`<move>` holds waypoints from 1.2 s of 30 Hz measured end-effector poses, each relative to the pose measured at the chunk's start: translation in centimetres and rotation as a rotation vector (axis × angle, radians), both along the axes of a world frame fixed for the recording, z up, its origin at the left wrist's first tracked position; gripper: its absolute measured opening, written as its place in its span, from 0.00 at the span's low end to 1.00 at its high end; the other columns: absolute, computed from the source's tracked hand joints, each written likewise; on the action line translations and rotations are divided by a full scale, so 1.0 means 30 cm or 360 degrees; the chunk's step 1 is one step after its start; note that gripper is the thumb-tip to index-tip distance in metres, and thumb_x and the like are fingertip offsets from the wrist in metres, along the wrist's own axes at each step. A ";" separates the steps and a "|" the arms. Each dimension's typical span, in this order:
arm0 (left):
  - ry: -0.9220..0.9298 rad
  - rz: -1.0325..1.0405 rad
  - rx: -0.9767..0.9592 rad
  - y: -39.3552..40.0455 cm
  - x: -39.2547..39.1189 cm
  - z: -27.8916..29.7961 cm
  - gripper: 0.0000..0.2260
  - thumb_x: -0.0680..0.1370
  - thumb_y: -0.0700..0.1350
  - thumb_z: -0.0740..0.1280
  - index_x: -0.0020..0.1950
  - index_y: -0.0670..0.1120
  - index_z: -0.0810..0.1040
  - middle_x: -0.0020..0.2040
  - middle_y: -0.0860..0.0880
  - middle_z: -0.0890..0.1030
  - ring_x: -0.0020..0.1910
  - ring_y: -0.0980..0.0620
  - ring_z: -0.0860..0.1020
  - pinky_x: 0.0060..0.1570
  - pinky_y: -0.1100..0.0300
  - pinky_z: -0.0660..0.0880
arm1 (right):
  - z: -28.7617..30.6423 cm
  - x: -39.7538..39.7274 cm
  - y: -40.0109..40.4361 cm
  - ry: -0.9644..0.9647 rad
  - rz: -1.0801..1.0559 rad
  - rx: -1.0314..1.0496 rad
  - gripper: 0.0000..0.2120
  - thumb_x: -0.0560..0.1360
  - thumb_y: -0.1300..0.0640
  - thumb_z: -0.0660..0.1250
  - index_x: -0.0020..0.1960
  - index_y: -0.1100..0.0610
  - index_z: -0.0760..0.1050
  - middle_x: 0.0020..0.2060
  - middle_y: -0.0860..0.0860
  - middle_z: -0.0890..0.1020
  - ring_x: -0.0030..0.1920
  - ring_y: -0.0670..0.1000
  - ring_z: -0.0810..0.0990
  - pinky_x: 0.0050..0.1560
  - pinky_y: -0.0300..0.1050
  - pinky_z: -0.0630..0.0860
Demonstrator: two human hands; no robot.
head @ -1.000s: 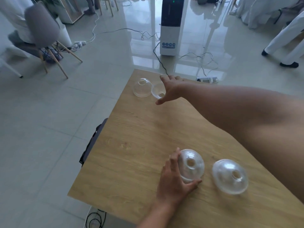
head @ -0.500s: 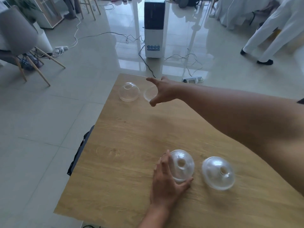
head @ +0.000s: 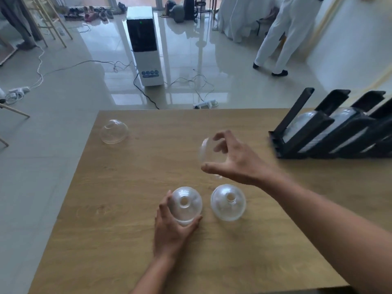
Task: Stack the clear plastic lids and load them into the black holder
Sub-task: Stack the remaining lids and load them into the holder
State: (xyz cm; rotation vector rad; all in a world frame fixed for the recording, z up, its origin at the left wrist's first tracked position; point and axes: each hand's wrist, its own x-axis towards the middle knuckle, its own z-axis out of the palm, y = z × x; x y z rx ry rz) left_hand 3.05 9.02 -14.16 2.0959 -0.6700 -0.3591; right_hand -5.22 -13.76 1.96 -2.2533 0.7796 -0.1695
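On the wooden table (head: 127,209) four loose clear dome lids show. One, the near-left lid (head: 186,205), sits by the near edge with the left hand (head: 171,228) curled round its near-left side, thumb and fingers cupping the dome. Just to its right stands the second near lid (head: 228,202), hole upward, apart from both hands. Above and beyond these two, the right hand (head: 235,160) holds the lifted lid (head: 209,154) off the table, tipped on edge, fingers and thumb spread round its rim; the motion blur hides the exact grip. The fourth, the far-left lid (head: 114,131), lies alone near the far left corner.

The table has a light oak grain. Beyond it runs a glossy pale tiled floor with trailing cables, a white and black tower fan (head: 145,45), and a person in white clothing (head: 282,32) at the far right.

At the far right of the table leans the black holder (head: 314,132), its slanted slots carrying more clear lids (head: 303,122); their count is unclear.
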 end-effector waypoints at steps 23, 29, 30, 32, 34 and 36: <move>-0.0001 -0.0106 0.0114 -0.011 0.002 0.033 0.49 0.60 0.61 0.81 0.74 0.55 0.60 0.65 0.55 0.70 0.63 0.51 0.74 0.57 0.58 0.70 | -0.485 -0.326 0.252 -0.0764 -0.0595 0.0124 0.44 0.61 0.38 0.84 0.67 0.50 0.64 0.74 0.44 0.73 0.71 0.49 0.75 0.64 0.64 0.75; 0.0004 -0.0107 0.0131 -0.008 0.007 0.035 0.49 0.60 0.61 0.82 0.74 0.54 0.60 0.68 0.49 0.73 0.64 0.49 0.74 0.59 0.51 0.75 | -0.483 -0.339 0.222 -0.0485 -0.0437 0.0178 0.48 0.64 0.33 0.80 0.75 0.41 0.57 0.75 0.41 0.70 0.70 0.41 0.74 0.64 0.48 0.79; -0.0002 -0.0112 0.0134 -0.007 0.007 0.037 0.49 0.60 0.62 0.81 0.75 0.54 0.59 0.68 0.49 0.73 0.64 0.48 0.74 0.59 0.51 0.76 | -0.481 -0.341 0.215 -0.0416 -0.0388 0.0162 0.51 0.65 0.31 0.78 0.78 0.41 0.55 0.75 0.39 0.68 0.70 0.39 0.74 0.64 0.44 0.78; -0.0009 -0.0123 0.0130 -0.004 0.006 0.041 0.49 0.61 0.61 0.82 0.75 0.54 0.59 0.68 0.49 0.73 0.65 0.48 0.74 0.60 0.51 0.76 | -0.490 -0.343 0.207 -0.0300 -0.0299 0.0102 0.54 0.67 0.28 0.74 0.83 0.46 0.51 0.76 0.40 0.65 0.73 0.41 0.69 0.69 0.43 0.73; 0.0001 -0.0138 0.0127 -0.004 0.008 0.042 0.50 0.61 0.60 0.82 0.75 0.53 0.59 0.69 0.49 0.72 0.65 0.49 0.74 0.61 0.51 0.75 | -0.503 -0.344 0.208 -0.0249 -0.0251 0.0063 0.55 0.69 0.29 0.72 0.84 0.53 0.51 0.79 0.45 0.63 0.77 0.46 0.66 0.73 0.50 0.71; 0.0033 -0.0146 0.0138 -0.008 0.011 0.051 0.51 0.61 0.60 0.83 0.76 0.51 0.59 0.70 0.49 0.72 0.67 0.49 0.73 0.63 0.54 0.74 | -0.507 -0.340 0.212 -0.0215 -0.0228 0.0034 0.55 0.71 0.29 0.71 0.84 0.58 0.51 0.80 0.51 0.62 0.79 0.50 0.64 0.74 0.56 0.70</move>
